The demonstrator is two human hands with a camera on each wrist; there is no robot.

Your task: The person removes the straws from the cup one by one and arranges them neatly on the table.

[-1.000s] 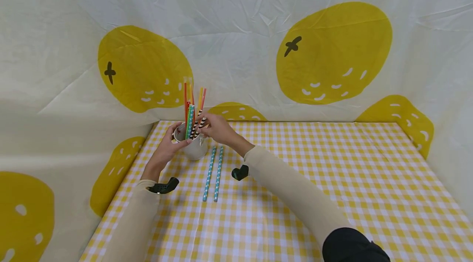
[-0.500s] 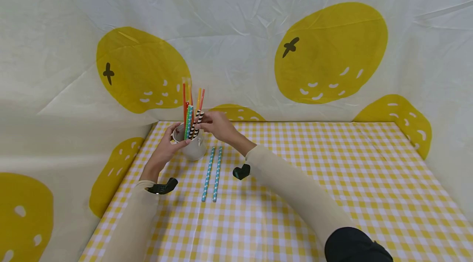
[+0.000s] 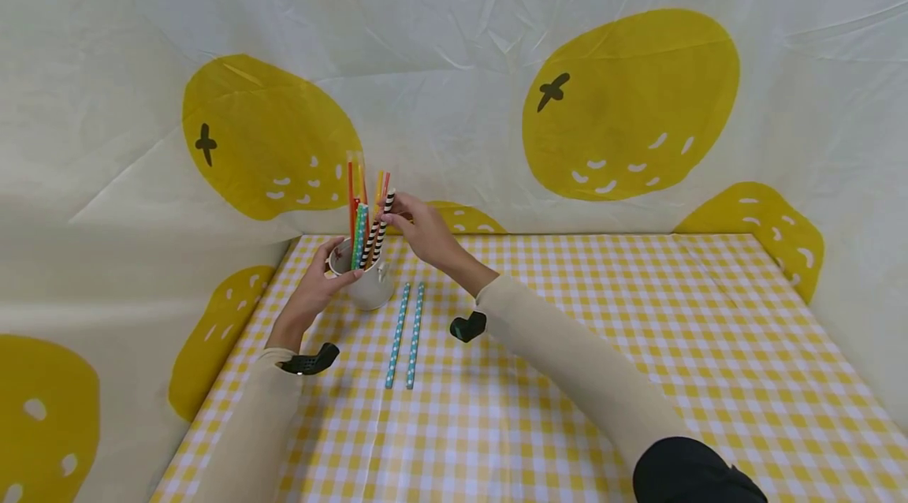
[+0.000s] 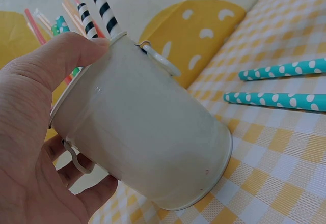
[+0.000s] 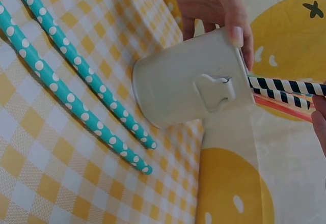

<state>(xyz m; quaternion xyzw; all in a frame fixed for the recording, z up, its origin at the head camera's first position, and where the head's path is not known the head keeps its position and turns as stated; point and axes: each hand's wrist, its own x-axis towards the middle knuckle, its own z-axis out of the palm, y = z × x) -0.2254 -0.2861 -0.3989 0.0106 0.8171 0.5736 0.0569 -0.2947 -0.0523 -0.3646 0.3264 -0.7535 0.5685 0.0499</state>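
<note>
A small white metal bucket (image 3: 370,294) with side handles stands at the back left of the table, holding several colourful straws. My left hand (image 3: 312,292) grips it at the rim, thumb (image 4: 84,48) over the near edge and fingers around the far side. Between thumb and fingertips, my right hand (image 3: 424,233) pinches the upper part of a black-and-white striped straw (image 5: 288,86), whose lower end is hidden inside the bucket. Beside it leans another striped straw (image 4: 87,20). Green, teal dotted, red and orange straws (image 3: 360,231) fill the rest.
Two teal straws with white dots (image 3: 397,336) (image 5: 76,107) lie side by side on the yellow checked tablecloth (image 3: 567,345), just in front of the bucket. A fabric backdrop (image 3: 454,124) with yellow fruit prints rises along the table's back and left edges.
My right hand has risen a little, drawing the striped straw upward so that it stands higher above the other striped one. The left hand stays on the bucket.
</note>
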